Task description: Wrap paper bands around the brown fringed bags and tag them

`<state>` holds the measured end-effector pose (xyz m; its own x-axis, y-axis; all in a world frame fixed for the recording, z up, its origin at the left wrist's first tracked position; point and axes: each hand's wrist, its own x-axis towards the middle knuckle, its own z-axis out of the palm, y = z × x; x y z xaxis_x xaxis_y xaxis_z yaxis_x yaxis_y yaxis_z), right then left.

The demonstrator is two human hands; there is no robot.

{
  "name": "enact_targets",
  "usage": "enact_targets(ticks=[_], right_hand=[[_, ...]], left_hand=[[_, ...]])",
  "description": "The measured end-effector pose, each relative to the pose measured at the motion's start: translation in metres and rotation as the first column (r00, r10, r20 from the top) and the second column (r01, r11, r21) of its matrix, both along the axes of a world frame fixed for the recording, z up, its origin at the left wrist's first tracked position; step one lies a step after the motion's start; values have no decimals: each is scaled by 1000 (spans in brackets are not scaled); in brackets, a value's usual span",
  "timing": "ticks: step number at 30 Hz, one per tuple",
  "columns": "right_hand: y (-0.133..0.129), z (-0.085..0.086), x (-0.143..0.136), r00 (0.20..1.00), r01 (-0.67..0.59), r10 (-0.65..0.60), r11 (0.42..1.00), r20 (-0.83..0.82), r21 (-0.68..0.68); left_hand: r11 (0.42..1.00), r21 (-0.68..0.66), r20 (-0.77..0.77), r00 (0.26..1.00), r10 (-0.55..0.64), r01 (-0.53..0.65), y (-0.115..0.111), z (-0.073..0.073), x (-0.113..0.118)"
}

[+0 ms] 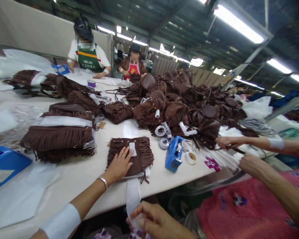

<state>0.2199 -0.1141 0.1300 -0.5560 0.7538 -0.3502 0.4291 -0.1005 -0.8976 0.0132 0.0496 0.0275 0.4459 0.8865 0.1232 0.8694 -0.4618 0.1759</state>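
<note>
A dark brown fringed bag (142, 159) lies flat on the white table in front of me. My left hand (121, 163) rests on it, fingers stretched out beside a small white wrapped piece (132, 149) at its middle. From under the bag a long white strip (133, 194) runs down over the table's front edge. Its lower end is pinched in my right hand (156, 220), below the edge. A white sheet peeks out beneath the bag's lower right corner.
A blue tape dispenser (174, 154) and a tape roll (190, 158) stand right of the bag. Stacked fringed bags (62, 137) with a white band lie left, and a large heap (169, 109) behind. A co-worker's hands (229, 142) work at right; two people stand opposite.
</note>
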Motion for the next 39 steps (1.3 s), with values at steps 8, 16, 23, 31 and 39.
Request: enact_targets(ticks=[8, 16, 23, 31, 39], right_hand=[[85, 51, 9, 947, -288, 259, 946, 187, 148], [197, -8, -19, 965, 166, -243, 859, 101, 484], [237, -62, -33, 878, 222, -404, 820, 257, 528], [239, -60, -37, 811, 203, -451, 815, 372, 543], [243, -57, -41, 789, 220, -460, 830, 407, 512]], left_hand=[[1000, 4, 15, 1000, 25, -25, -1, 1, 2], [997, -74, 8, 999, 35, -34, -3, 11, 3], [998, -11, -18, 998, 54, -54, 0, 2, 4], [992, 84, 38, 995, 88, -91, -1, -10, 3], [974, 202, 21, 995, 98, -100, -1, -16, 4]])
